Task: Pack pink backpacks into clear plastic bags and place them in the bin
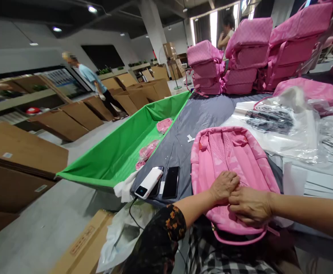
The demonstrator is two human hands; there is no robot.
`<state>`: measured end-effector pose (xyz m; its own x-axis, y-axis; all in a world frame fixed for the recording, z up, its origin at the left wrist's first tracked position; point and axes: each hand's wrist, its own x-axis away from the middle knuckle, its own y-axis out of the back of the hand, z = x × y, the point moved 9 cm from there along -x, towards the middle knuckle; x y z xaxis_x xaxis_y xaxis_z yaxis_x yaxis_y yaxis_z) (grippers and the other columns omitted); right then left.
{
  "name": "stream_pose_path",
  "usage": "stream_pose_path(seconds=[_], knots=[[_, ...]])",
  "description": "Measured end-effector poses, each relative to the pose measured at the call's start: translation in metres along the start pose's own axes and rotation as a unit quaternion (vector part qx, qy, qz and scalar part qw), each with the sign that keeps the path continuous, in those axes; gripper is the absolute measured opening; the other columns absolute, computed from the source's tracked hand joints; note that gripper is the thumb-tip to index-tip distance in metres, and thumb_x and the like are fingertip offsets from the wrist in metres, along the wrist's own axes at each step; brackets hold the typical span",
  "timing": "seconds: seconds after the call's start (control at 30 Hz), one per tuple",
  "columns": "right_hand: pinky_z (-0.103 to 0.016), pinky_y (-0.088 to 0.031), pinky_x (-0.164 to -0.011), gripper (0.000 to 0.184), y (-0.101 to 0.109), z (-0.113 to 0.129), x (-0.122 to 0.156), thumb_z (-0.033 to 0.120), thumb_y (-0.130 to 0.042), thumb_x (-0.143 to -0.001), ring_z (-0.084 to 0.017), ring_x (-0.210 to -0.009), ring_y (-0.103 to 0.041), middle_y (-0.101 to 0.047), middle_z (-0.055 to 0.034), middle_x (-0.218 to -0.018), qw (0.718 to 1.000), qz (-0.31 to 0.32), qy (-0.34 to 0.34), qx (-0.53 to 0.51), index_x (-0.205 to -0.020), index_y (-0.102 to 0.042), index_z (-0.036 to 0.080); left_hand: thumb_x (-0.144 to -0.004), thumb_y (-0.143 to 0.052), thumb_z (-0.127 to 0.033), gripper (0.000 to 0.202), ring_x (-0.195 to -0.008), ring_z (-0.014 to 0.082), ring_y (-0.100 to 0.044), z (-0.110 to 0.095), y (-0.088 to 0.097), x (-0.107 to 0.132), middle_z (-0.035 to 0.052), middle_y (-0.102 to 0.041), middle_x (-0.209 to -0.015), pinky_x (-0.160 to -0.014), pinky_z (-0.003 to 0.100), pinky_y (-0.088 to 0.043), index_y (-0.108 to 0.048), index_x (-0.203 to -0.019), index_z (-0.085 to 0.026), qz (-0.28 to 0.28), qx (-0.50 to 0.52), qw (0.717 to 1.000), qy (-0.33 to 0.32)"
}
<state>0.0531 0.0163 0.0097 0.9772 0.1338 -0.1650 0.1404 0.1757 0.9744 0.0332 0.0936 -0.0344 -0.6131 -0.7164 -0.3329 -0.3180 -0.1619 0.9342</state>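
A pink camouflage-patterned backpack [212, 163] lies flat in front of me, its strap side facing up and its top handle toward my body. My left hand [225, 187] rests over the middle of the backpack, fingers curled and closed on it. Right beside it, my right hand [250, 205] is also closed, with its fingertips meeting those of the left. Both seem to grip the pink strap area; the exact part between the fingers is hidden.
Left of the backpack lie a black phone [171, 182] and a white power bank [149, 183] with a cable. Beyond them is a green fabric bin [106, 160] holding wrapped pink items. Plastic bags [292, 140] lie at right; stacked pink backpacks [249, 45] stand behind. Two people are farther off.
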Motion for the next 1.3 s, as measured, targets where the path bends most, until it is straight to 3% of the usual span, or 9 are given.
stream_pose_path(seconds=[0.23, 0.33, 0.5, 0.63, 0.77, 0.9, 0.97, 1.1, 1.3], knots=[[-0.037, -0.034, -0.069, 0.016, -0.03, -0.053, 0.004, 0.027, -0.046, -0.096, -0.021, -0.078, -0.05, -0.063, -0.0059, -0.083, 0.991, -0.088, -0.086, 0.058, -0.088, -0.058, 0.02, -0.1, -0.053, -0.017, 0.03, -0.117, 0.0258, -0.062, 0.058, 0.018, 0.011, 0.0111, -0.069, -0.125, -0.105, 0.047, -0.049, -0.067, -0.126, -0.021, -0.157, -0.082, 0.951, 0.253], [-0.037, -0.037, -0.07, 0.02, -0.026, -0.044, 0.006, 0.025, -0.042, -0.096, -0.021, -0.077, -0.052, -0.064, -0.0066, -0.081, 0.982, -0.119, -0.129, 0.065, -0.086, -0.059, 0.02, -0.102, -0.052, -0.03, 0.042, -0.145, 0.0369, -0.044, 0.061, 0.014, 0.016, 0.0137, -0.052, -0.154, -0.117, 0.061, -0.038, -0.059, -0.143, -0.026, -0.099, -0.06, 0.945, 0.305], [-0.034, -0.04, -0.063, 0.008, -0.023, -0.032, 0.012, 0.024, -0.054, -0.088, -0.019, -0.066, -0.055, -0.067, -0.0043, -0.077, 0.98, -0.095, -0.169, 0.052, -0.086, -0.062, 0.022, -0.097, -0.055, -0.054, 0.077, -0.158, 0.0452, -0.014, 0.021, 0.009, 0.054, 0.0143, -0.018, -0.173, -0.124, 0.069, -0.022, -0.026, -0.164, -0.03, 0.053, 0.049, 0.962, 0.265], [-0.041, -0.052, -0.082, 0.035, 0.012, -0.106, 0.043, 0.011, -0.041, -0.09, -0.026, -0.098, -0.067, -0.071, -0.0169, -0.114, 0.922, -0.146, -0.347, 0.092, -0.114, -0.067, 0.016, -0.091, -0.048, -0.077, 0.088, -0.151, 0.0455, -0.034, 0.008, 0.028, 0.06, 0.0201, -0.034, -0.166, -0.121, 0.068, -0.027, -0.034, -0.161, -0.025, 0.133, 0.076, 0.966, 0.208], [-0.043, -0.052, -0.097, 0.036, 0.019, -0.176, 0.067, 0.013, -0.053, -0.084, -0.028, -0.114, -0.067, -0.071, -0.0131, -0.126, 0.886, -0.151, -0.437, -0.01, -0.112, -0.073, 0.022, -0.096, -0.041, -0.075, 0.078, -0.127, 0.0394, -0.061, 0.04, 0.053, 0.008, 0.0192, -0.073, -0.125, -0.12, 0.067, -0.027, -0.058, -0.145, -0.017, 0.139, 0.011, 0.962, 0.235], [-0.028, -0.053, -0.07, 0.015, 0.04, -0.225, 0.082, 0.017, -0.059, -0.081, -0.019, -0.072, -0.071, -0.074, -0.0024, -0.077, 0.877, -0.16, -0.45, -0.061, -0.082, -0.072, 0.023, -0.097, -0.04, -0.073, 0.081, -0.156, 0.039, -0.026, 0.058, 0.042, -0.033, 0.0137, -0.037, -0.166, -0.126, 0.066, -0.015, -0.03, -0.163, -0.026, 0.076, 0.055, 0.974, 0.207], [-0.027, -0.051, -0.065, 0.022, 0.065, -0.256, 0.105, 0.025, -0.049, -0.092, -0.017, -0.065, -0.069, -0.072, -0.0004, -0.073, 0.849, -0.2, -0.484, -0.063, -0.091, -0.07, 0.024, -0.095, -0.042, -0.074, 0.084, -0.159, 0.0386, -0.016, 0.063, 0.025, -0.031, 0.0094, -0.022, -0.172, -0.128, 0.067, -0.01, -0.022, -0.164, -0.03, 0.071, 0.102, 0.967, 0.224], [-0.031, -0.05, -0.068, 0.028, 0.099, -0.32, 0.164, 0.037, -0.041, -0.094, -0.02, -0.069, -0.07, -0.073, -0.0044, -0.08, 0.776, -0.274, -0.568, -0.034, -0.093, -0.066, 0.022, -0.089, -0.055, -0.074, 0.083, -0.16, 0.0379, -0.012, 0.07, 0.014, -0.019, 0.0019, -0.022, -0.172, -0.129, 0.066, -0.004, -0.03, -0.161, -0.042, 0.023, 0.163, 0.951, 0.263], [-0.034, -0.045, -0.062, 0.021, 0.048, -0.395, 0.205, 0.041, -0.064, -0.075, -0.026, -0.071, -0.066, -0.07, -0.007, -0.071, 0.722, -0.275, -0.634, -0.041, -0.065, -0.059, 0.024, -0.08, -0.065, -0.077, 0.086, -0.16, 0.0376, -0.013, 0.087, 0.004, -0.019, -0.0035, -0.024, -0.171, -0.129, 0.066, 0.003, -0.035, -0.157, -0.05, 0.025, 0.229, 0.932, 0.28]])
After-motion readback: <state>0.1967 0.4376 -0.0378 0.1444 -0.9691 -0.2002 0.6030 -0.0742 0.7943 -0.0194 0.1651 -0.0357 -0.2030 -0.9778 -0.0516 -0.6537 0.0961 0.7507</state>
